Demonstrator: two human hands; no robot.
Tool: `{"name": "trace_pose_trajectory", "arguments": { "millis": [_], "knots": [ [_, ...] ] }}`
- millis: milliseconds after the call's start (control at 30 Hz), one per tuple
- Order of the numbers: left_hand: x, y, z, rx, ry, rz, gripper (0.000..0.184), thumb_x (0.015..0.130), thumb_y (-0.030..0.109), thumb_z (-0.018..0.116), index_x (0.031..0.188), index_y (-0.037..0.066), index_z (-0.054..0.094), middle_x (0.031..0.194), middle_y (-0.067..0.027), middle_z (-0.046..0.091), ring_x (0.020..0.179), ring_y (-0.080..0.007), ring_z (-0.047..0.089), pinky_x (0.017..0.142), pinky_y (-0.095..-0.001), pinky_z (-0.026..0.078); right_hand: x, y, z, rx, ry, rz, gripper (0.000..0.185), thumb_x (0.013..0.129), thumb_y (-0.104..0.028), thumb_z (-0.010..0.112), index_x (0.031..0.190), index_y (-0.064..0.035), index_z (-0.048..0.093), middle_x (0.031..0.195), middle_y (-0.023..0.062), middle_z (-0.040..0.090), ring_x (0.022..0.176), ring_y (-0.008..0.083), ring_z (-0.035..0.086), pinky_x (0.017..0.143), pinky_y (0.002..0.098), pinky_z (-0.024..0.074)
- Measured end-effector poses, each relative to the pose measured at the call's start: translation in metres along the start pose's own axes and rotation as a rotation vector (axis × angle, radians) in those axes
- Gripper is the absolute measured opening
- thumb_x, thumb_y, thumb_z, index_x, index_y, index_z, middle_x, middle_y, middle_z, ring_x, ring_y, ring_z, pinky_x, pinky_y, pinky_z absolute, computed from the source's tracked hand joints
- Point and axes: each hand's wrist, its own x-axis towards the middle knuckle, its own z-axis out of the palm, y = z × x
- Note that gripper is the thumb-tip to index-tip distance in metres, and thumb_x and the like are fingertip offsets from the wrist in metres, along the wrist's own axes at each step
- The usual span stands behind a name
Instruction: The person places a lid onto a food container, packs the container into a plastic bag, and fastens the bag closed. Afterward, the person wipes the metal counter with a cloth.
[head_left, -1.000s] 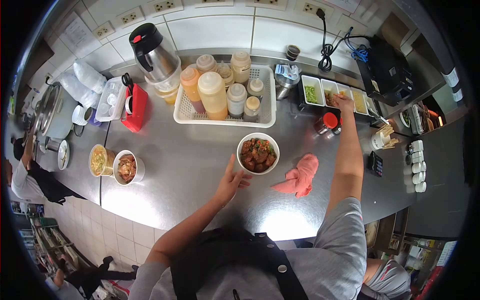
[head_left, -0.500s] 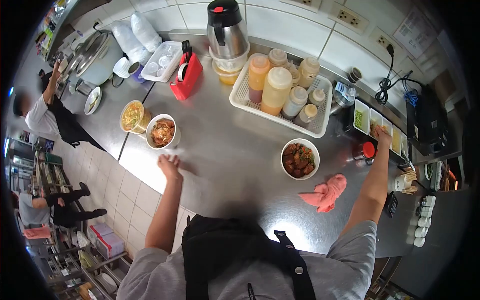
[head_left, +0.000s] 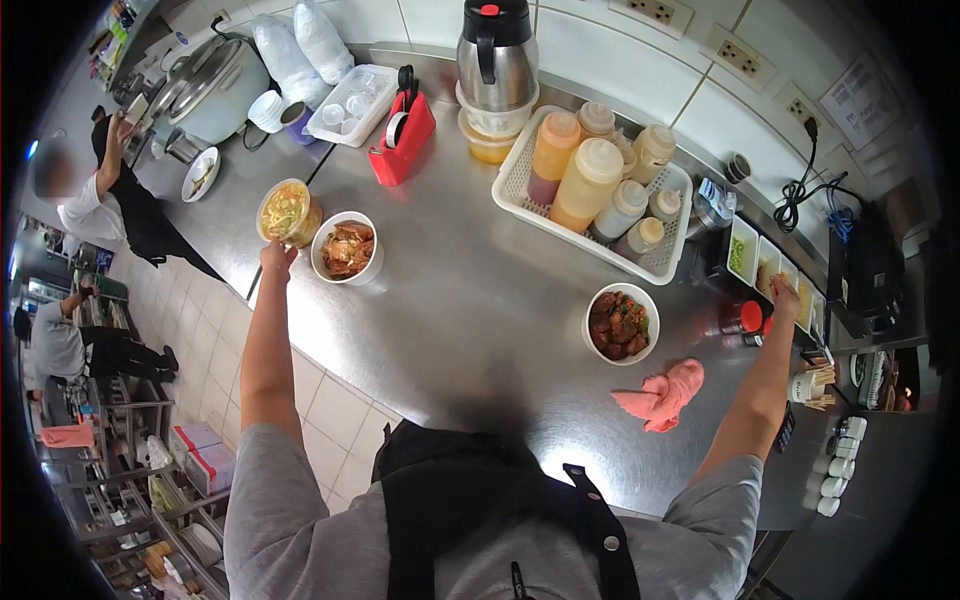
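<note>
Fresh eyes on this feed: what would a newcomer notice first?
Probably the red tape dispenser toward the back left of the counter, and the pink cloth beside the meat bowl. Next come the hands, spread wide: the left hand at the yellow tub, the right hand at the topping trays.

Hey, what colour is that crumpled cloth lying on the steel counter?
The cloth is coral pink, seen best in the head view.
</note>
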Motion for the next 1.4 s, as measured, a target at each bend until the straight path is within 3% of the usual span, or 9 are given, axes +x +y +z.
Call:
{"name": "trace_pose_trajectory", "arguments": {
  "millis": [133,333,533,633,833,1000,1133,1233,1400],
  "knots": [
    [0.009,-0.006,-0.004,0.057,0.014,0.044,0.058,0.096,0.034,0.055,0.127,-0.014,0.041,0.123,-0.0235,0.049,0.093,-0.0317,0.064,0.074,-0.0334,0.059,0.010,-0.004,-0.017,0.084,-0.051,0.002,0.021,0.084,-0.001,0.072,0.104,0.0035,0.067,0.099,0.0118,0.069,0.086,0.0185,0.067,0.073,0.0234,0.0573],
    [-0.003,-0.007,-0.008,-0.035,0.232,0.050,0.056,0.093,0.029,0.062,0.114,-0.020,0.045,0.108,-0.0236,0.053,0.086,-0.0303,0.065,0.060,-0.0345,0.062,0.004,-0.014,-0.026,0.065,0.026,0.024,0.029,0.088,-0.016,0.071,0.112,-0.0017,0.065,0.108,0.0033,0.068,0.093,0.0108,0.064,0.076,0.0192,0.0526],
    [-0.053,-0.036,-0.052,-0.001,0.144,0.209,0.050,0.092,0.029,0.063,0.104,-0.017,0.047,0.099,-0.0191,0.055,0.075,-0.0280,0.065,0.062,-0.0345,0.062,-0.022,-0.044,-0.024,0.063,-0.018,-0.017,0.028,0.088,-0.011,0.071,0.112,0.0010,0.064,0.112,0.0051,0.066,0.101,0.0109,0.061,0.082,0.0207,0.0504],
    [-0.094,-0.043,-0.070,0.034,0.174,0.141,0.041,0.093,0.025,0.058,0.100,-0.015,0.048,0.094,-0.0151,0.054,0.076,-0.0271,0.067,0.066,-0.0331,0.061,-0.020,-0.049,-0.026,0.063,-0.079,-0.029,0.033,0.088,-0.017,0.071,0.116,-0.0016,0.064,0.111,0.0028,0.067,0.102,0.0097,0.061,0.086,0.0193,0.0496],
    [-0.195,-0.062,-0.094,0.115,0.114,0.109,0.026,0.096,0.022,0.053,0.090,-0.003,0.049,0.089,-0.0125,0.059,0.080,-0.0223,0.067,0.072,-0.0313,0.059,-0.162,-0.135,0.037,0.040,-0.276,-0.158,0.034,0.089,-0.013,0.069,0.120,0.0004,0.063,0.113,0.0043,0.066,0.097,0.0085,0.062,0.088,0.0187,0.0484],
    [-0.263,-0.089,-0.089,0.085,-0.035,0.101,0.022,0.101,0.019,0.048,0.092,-0.001,0.049,0.090,-0.0112,0.060,0.081,-0.0191,0.066,0.076,-0.0336,0.059,-0.313,-0.175,0.126,-0.318,-0.643,-0.272,0.027,0.086,-0.013,0.069,0.110,-0.0016,0.069,0.099,0.0050,0.071,0.087,0.0110,0.065,0.081,0.0248,0.0504],
    [-0.299,-0.106,-0.063,0.144,-0.155,0.095,0.021,0.100,0.017,0.050,0.103,-0.003,0.052,0.098,-0.0098,0.057,0.087,-0.0192,0.064,0.077,-0.0350,0.060,-0.414,-0.158,0.196,-0.401,-0.999,-0.201,0.024,0.085,-0.013,0.069,0.105,0.0006,0.071,0.092,0.0061,0.071,0.081,0.0129,0.066,0.076,0.0271,0.0525],
    [-0.325,-0.098,-0.027,0.225,-0.281,0.086,0.022,0.101,0.020,0.049,0.097,-0.001,0.051,0.096,-0.0114,0.060,0.090,-0.0193,0.064,0.081,-0.0368,0.059,-0.466,-0.120,0.231,-0.217,-1.263,-0.060,0.021,0.085,-0.008,0.068,0.103,0.0028,0.070,0.090,0.0082,0.071,0.081,0.0126,0.066,0.075,0.0258,0.0531],
    [-0.337,-0.097,0.037,0.238,-0.511,0.104,0.017,0.100,0.017,0.050,0.101,0.001,0.051,0.106,-0.0098,0.059,0.094,-0.0200,0.064,0.081,-0.0378,0.059,-0.510,-0.085,0.253,-0.228,-1.281,0.003,0.023,0.084,-0.006,0.069,0.104,0.0046,0.069,0.085,0.0079,0.071,0.078,0.0121,0.066,0.072,0.0250,0.0526]
  ]
}}
